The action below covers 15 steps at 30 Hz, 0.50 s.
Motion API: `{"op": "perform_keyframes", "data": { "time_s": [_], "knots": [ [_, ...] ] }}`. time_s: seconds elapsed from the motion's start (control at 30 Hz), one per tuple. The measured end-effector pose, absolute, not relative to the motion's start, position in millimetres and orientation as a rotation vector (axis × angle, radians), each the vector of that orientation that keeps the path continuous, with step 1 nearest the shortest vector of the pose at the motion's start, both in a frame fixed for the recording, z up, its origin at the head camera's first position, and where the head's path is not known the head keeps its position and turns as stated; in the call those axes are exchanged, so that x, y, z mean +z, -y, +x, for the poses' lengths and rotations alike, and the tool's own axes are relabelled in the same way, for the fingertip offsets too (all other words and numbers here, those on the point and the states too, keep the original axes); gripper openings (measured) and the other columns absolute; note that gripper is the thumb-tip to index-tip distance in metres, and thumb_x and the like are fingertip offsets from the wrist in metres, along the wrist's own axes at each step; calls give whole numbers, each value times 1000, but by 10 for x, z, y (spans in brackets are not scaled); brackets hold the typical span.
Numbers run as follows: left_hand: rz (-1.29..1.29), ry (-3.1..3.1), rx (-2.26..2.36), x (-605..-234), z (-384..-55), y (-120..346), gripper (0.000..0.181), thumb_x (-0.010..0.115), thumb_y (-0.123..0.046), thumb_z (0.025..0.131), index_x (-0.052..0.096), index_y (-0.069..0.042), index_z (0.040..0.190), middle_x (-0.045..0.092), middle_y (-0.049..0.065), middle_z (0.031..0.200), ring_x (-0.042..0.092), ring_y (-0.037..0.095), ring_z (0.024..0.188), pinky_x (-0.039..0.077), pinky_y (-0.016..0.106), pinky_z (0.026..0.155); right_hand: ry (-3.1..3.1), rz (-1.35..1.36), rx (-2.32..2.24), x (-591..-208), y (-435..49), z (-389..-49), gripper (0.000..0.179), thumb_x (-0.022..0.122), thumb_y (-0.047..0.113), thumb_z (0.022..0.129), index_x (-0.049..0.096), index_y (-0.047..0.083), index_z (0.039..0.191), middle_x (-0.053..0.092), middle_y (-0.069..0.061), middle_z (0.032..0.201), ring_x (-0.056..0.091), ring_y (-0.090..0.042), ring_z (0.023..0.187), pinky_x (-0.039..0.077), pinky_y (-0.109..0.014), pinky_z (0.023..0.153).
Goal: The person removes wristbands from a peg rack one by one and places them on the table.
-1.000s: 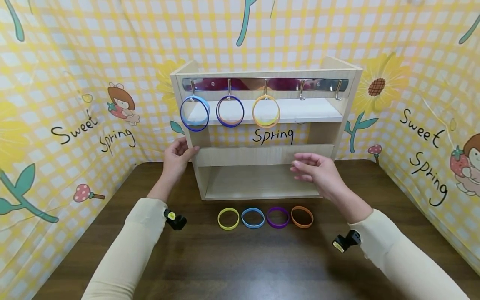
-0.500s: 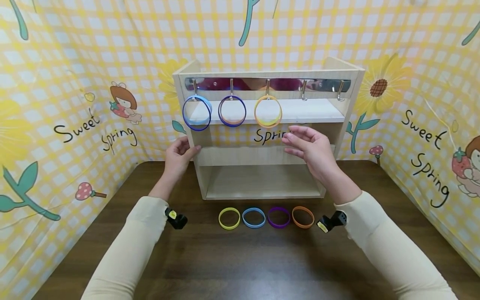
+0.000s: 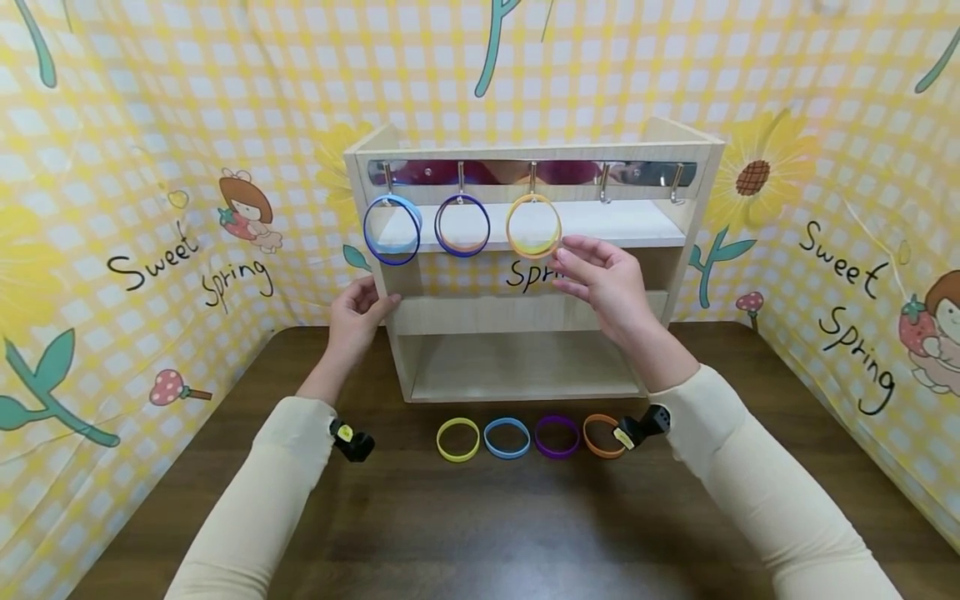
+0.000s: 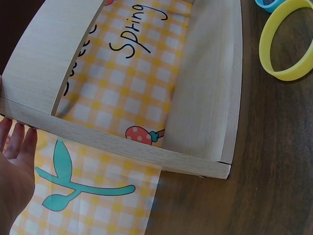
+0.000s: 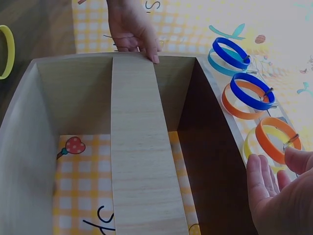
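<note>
My left hand (image 3: 352,317) holds the side of a pale wooden shelf unit (image 3: 525,312), thumb over the front edge and fingers along the outer side. On the third hook from the left hang an orange wristband (image 3: 512,242) and a yellow wristband (image 5: 249,142). My right hand (image 3: 611,283) is at their lower right edge, its thumb and fingers spread apart with the bands near the gap; whether it touches them I cannot tell. Dark blue and light blue wristbands (image 3: 418,218) hang from the first hook. Another dark blue wristband (image 3: 437,233) hangs on the second with an orange one (image 5: 227,100).
On the dark table (image 3: 480,525), before the unit, lie a yellow wristband (image 3: 440,450), a light blue wristband (image 3: 507,455), a purple wristband (image 3: 557,454) and an orange wristband (image 3: 588,446). The metal hook rail (image 3: 570,172) has two bare hooks at right. Checked cloth (image 3: 225,100) surrounds the table.
My right hand has risen and moved left, from the shelf's lower right part up to the bands on the third hook. My left hand keeps its place on the unit's side.
</note>
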<state>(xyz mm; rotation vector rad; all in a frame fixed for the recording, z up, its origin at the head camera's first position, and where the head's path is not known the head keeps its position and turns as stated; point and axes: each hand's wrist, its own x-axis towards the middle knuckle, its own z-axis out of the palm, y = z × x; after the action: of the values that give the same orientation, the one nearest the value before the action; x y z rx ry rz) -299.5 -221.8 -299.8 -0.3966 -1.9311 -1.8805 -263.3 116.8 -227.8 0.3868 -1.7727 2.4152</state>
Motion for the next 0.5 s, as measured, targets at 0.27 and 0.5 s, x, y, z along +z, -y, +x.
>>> {"op": "perform_keyframes", "data": {
  "time_s": [0.27,0.5],
  "knots": [
    [-401,1913,-1889,-3001,-2995,2208,33,69,1,86,61,4,119,66,-3,99,62,12,94,51,20,75,1764,357,2432,-2244,-1099,-2683,36,66,9,92,55,-5,123,62,-15,118,68,-17,92,53,-33,83],
    [-393,1931,-1881,-3004,-2997,2218,33,70,-1,87,61,4,119,66,-4,101,61,12,94,51,20,75,1766,316,2429,-2220,-1075,-2693,34,67,10,91,57,-2,121,60,-18,122,68,-18,92,54,-31,79]
  ]
}}
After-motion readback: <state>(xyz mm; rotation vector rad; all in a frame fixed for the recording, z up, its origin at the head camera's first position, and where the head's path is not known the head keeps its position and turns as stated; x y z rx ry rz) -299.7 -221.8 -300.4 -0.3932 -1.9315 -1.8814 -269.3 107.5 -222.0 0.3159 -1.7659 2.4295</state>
